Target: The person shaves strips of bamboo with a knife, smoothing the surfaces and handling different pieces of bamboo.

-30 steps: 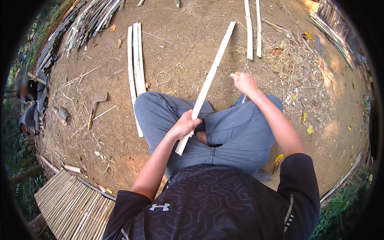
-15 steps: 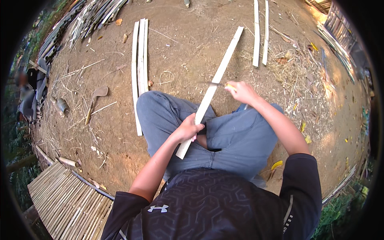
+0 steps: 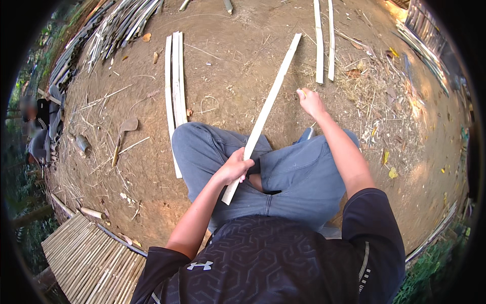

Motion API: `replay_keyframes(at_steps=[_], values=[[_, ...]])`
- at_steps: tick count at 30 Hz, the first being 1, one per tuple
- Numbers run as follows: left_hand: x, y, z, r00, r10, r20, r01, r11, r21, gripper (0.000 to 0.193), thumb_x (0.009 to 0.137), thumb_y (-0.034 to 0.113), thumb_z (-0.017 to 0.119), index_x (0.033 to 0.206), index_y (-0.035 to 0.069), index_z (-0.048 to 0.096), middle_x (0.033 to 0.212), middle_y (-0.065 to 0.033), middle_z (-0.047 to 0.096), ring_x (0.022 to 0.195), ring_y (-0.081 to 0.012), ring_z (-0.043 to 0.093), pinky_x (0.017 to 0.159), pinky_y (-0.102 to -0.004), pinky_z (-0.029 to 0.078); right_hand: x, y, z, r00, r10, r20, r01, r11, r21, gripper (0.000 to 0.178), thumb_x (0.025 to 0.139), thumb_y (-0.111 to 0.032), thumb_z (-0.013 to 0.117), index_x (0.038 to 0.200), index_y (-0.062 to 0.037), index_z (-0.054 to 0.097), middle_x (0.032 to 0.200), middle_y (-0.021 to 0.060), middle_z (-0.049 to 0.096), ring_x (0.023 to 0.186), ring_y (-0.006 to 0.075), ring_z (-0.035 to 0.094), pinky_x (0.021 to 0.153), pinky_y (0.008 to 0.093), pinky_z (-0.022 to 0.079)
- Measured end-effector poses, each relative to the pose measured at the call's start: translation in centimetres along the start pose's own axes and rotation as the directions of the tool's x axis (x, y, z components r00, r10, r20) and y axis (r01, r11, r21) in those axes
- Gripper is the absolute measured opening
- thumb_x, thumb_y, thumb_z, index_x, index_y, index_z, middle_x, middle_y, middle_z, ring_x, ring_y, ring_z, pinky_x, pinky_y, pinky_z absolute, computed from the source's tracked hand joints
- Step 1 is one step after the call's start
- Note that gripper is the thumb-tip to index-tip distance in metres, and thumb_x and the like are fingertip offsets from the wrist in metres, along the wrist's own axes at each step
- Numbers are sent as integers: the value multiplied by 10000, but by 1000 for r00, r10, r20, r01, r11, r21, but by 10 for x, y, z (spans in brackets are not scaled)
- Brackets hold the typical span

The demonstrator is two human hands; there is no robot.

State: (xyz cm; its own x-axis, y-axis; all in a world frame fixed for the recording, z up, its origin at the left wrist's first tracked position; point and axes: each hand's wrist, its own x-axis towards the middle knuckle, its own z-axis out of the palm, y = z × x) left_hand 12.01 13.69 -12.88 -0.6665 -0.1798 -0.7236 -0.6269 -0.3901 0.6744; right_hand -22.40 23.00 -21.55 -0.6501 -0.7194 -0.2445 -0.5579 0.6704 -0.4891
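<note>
My left hand (image 3: 235, 167) is wrapped round a long pale bamboo strip (image 3: 272, 96) near its lower end. The strip slants from my lap up and away to the right, its far end over the ground. To the right of the strip, my right hand (image 3: 311, 103) is closed in a fist, apart from it. A knife with a yellow handle showed in that fist a moment ago; now its handle is mostly hidden by the fingers and the blade cannot be made out. Several pale bamboo strips (image 3: 175, 76) lie together beyond my left knee.
Two more strips (image 3: 319, 45) lie at the far right. A broad-bladed tool (image 3: 129, 124) and a dark bottle-like object (image 3: 82, 145) rest on the left. Split bamboo (image 3: 121, 23) is piled at the far left. A slatted bamboo platform (image 3: 96, 258) stands near left; a person (image 3: 44, 119) sits at the left edge.
My right hand has moved up and right, off the strip where the blurred knife blade was. The strip has turned slightly more upright in my left hand.
</note>
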Motion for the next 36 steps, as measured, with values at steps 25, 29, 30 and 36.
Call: replay_keyframes(at_steps=[25, 29, 30, 36], values=[[6, 4, -28, 985, -93, 144, 154, 853, -499, 119, 937, 109, 546, 900, 174, 455, 593, 82, 351, 354, -8, 287, 288, -185, 238, -44, -51, 12, 922, -383, 64, 366, 912, 186, 294, 990, -416, 549, 1084, -183, 702, 862, 168, 724, 811, 401, 693, 711, 505, 551], [6, 2, -27, 989, -49, 143, 111, 875, -472, 105, 951, 138, 551, 907, 171, 460, 600, 74, 357, 358, -21, 297, 294, -200, 235, -69, -67, 14, 954, -297, -33, 298, 937, 181, 314, 985, -412, 560, 1107, -159, 701, 889, 176, 729, 826, 399, 700, 724, 505, 557], [6, 1, -23, 990, -36, 134, 93, 890, -447, 101, 952, 144, 552, 912, 170, 463, 602, 72, 360, 359, -26, 302, 298, -205, 238, -73, -67, 12, 958, -284, -26, 284, 942, 178, 322, 983, -414, 563, 1113, -152, 699, 906, 176, 731, 838, 398, 702, 730, 505, 558], [6, -7, -13, 994, -49, 95, 76, 949, -307, 68, 938, 129, 521, 971, 155, 468, 653, 47, 387, 387, -53, 327, 340, -227, 269, -91, -68, 12, 938, -341, -61, 346, 928, 135, 349, 981, -424, 568, 1136, -134, 686, 990, 158, 735, 889, 392, 702, 761, 499, 558]])
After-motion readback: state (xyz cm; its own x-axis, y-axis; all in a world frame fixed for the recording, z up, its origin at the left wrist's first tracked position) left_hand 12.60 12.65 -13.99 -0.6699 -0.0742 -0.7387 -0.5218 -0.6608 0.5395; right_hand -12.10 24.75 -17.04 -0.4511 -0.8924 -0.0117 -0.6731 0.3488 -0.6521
